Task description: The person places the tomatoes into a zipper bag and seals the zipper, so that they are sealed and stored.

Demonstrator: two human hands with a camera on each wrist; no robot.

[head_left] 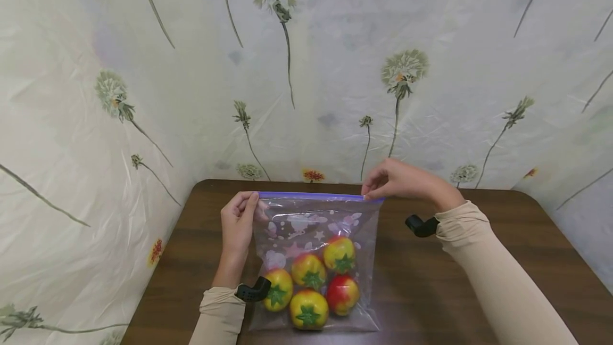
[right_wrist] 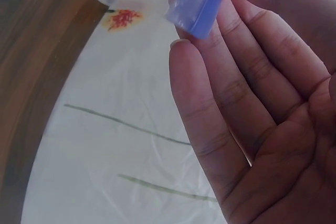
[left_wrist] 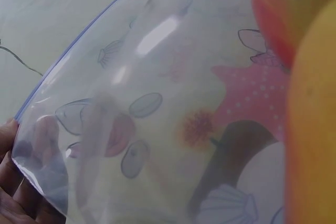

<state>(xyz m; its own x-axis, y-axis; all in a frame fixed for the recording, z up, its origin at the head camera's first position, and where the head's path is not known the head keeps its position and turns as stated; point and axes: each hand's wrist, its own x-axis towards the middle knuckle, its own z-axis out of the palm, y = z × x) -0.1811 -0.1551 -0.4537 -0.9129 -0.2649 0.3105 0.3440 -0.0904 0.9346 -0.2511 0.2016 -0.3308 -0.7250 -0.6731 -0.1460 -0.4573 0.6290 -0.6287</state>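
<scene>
A clear zip bag (head_left: 369, 265) with printed shells and starfish hangs or leans over the table's middle, its blue-purple zip strip (head_left: 311, 196) along the top. Several yellow-red fruits (head_left: 308, 307) with green star-shaped leaf tops lie low inside it. My left hand (head_left: 239, 221) pinches the bag's top left corner between thumb and fingers. Near the top right corner, my right hand (head_left: 404, 181) pinches the zip strip. In the right wrist view the strip's end (right_wrist: 202, 6) sits between thumb and fingertips. Whether the zip is sealed cannot be made out.
The dark brown wooden table (head_left: 431, 281) runs under the bag and both arms. Behind and to the left hangs a pale sheet (head_left: 325, 68) printed with dandelions, meeting the table's back edge. A black wrist camera (head_left: 421, 225) juts from each sleeve.
</scene>
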